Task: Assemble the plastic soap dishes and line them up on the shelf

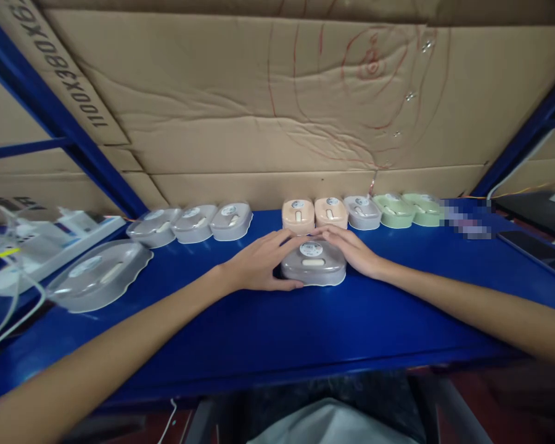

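Observation:
A grey lidded plastic container (312, 274) with a round white label and a pale oblong tab sits flat on the blue table in front of me. My left hand (264, 262) wraps its left side, thumb along the front and fingers over the back edge. Against the right and back sides lies my right hand (351, 248), its fingers reaching over the rear edge towards the left fingertips. The container is held between both hands. Just behind them are two peach containers (298, 216) of similar make, partly covered by my fingers.
Grey containers (192, 223) line the back left, with a larger-looking one (99, 274) nearer on the left. Another grey one (362, 213) and green ones (393, 211) stand back right. Cabled power strips (87, 240) lie left. Cardboard (213, 92) walls the blue table (277, 333).

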`<state>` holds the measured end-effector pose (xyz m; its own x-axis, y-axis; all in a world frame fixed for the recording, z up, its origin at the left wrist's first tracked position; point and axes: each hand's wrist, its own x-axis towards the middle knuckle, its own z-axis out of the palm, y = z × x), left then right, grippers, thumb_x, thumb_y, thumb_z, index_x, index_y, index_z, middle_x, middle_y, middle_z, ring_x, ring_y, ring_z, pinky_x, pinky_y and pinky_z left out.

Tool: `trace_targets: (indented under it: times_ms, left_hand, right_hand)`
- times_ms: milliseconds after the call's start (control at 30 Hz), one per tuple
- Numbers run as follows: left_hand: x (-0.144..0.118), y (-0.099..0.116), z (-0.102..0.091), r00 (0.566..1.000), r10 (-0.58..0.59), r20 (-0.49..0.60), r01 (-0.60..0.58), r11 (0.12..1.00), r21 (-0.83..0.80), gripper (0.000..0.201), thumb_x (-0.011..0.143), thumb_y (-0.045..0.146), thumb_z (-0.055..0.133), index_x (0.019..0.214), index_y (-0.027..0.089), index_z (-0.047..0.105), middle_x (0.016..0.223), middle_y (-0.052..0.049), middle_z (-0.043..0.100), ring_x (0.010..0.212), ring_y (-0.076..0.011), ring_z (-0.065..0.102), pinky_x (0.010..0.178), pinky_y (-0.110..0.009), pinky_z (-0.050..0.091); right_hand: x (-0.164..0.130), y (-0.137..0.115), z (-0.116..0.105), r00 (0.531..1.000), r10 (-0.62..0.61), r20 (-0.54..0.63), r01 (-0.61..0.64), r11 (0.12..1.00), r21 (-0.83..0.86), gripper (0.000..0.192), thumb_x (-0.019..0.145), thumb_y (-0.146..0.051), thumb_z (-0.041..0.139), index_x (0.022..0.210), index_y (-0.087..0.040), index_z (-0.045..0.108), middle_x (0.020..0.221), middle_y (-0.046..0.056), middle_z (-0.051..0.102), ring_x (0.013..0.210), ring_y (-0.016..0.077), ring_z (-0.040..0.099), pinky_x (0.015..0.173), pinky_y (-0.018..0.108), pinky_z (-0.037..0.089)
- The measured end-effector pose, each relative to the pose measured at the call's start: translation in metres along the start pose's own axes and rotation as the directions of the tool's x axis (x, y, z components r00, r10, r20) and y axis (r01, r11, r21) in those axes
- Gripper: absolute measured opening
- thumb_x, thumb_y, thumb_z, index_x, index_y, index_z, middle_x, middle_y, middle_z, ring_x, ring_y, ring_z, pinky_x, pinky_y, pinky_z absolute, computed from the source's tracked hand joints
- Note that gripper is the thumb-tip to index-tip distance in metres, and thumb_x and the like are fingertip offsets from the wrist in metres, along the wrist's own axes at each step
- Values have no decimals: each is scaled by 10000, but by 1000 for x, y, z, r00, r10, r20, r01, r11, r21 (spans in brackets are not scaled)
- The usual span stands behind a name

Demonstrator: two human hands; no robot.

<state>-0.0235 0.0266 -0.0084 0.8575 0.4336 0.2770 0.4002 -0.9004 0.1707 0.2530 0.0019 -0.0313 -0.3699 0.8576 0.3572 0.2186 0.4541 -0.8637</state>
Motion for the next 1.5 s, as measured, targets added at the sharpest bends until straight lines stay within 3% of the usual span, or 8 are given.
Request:
trace_targets:
  times_ms: [133, 367, 567, 767, 933, 1167, 1333, 1500]
  left_hand:
    - [-12, -14, 0, 999, -47, -18, 48, 999, 25, 923, 876, 734, 752, 1629, 281, 469, 1440, -146, 596, 1310, -390, 604, 1147, -547, 504]
    - [-32, -20, -1, 980, -190, -59, 189, 982, -14, 973, 836, 698, 821, 1629, 277, 443, 1456, -164, 587, 1311, -390, 637, 1134, -541, 549]
    - [-35, -21, -1, 976, -206, -69, 201, 977, -75, 1029, 802, 640, 876, 1642, 289, 397, 1469, -168, 574, 1310, -391, 635, 1106, -536, 571]
    - [-36, -27, -1, 973, -232, -20, 229, 968, -101, 1049, 808, 669, 859, 1664, 325, 359, 1485, -160, 563, 1321, -393, 625, 1093, -538, 572]
    - [-26, -33, 1, 980, -198, -21, 196, 978, -75, 1023, 817, 695, 829, 1643, 295, 378, 1472, -162, 575, 1294, -384, 633, 1093, -536, 561]
    - [-15, -38, 3, 987, -154, -37, 153, 988, -12, 1033, 799, 777, 807, 1612, 230, 483, 1403, -185, 620, 1271, -400, 640, 1136, -544, 520]
    - [-15, -39, 1, 991, -129, -13, 129, 992, -4, 1052, 827, 850, 738, 1613, 200, 479, 1390, -202, 632, 1280, -412, 633, 1146, -570, 503]
    - [-17, -35, 1, 986, -161, -28, 160, 986, -34, 1060, 806, 819, 792, 1612, 221, 450, 1445, -192, 588, 1309, -409, 615, 1153, -576, 495]
  right_hand:
    - [-8, -6, 3, 1000, 23, -19, -22, 999, 42, 376, 1080, -518, 598, 1363, -283, 673, 1419, 64, 730, 1379, 289, 654, 1227, 527, 476]
    - [-17, -6, 1, 979, 177, -96, -162, 976, 148, 331, 1062, -523, 630, 1316, -319, 689, 1379, 70, 741, 1321, 281, 701, 1175, 504, 564]
    - [-13, -4, 1, 966, 240, -95, -213, 949, 234, 298, 1036, -507, 678, 1279, -340, 723, 1369, 74, 757, 1304, 296, 720, 1174, 520, 577]
    - [-13, -5, 3, 972, 219, -84, -202, 963, 176, 304, 1043, -477, 675, 1298, -319, 721, 1341, 91, 758, 1268, 313, 720, 1139, 538, 588]
    - [-20, 1, 5, 976, 189, -104, -172, 973, 156, 375, 1047, -414, 682, 1414, -341, 655, 1446, 86, 700, 1341, 305, 679, 1180, 532, 563]
    - [-21, 9, 5, 975, 183, -122, -165, 975, 149, 390, 1051, -428, 671, 1428, -331, 639, 1456, 103, 695, 1301, 306, 697, 1158, 551, 576]
    - [-19, 12, 5, 987, 114, -114, -111, 993, 31, 464, 1022, -423, 711, 1468, -332, 623, 1474, 99, 693, 1299, 316, 698, 1148, 559, 577]
    - [-17, 10, 7, 992, -12, -125, -6, 991, -137, 530, 994, -389, 744, 1501, -338, 597, 1467, 94, 706, 1267, 321, 717, 1089, 558, 603]
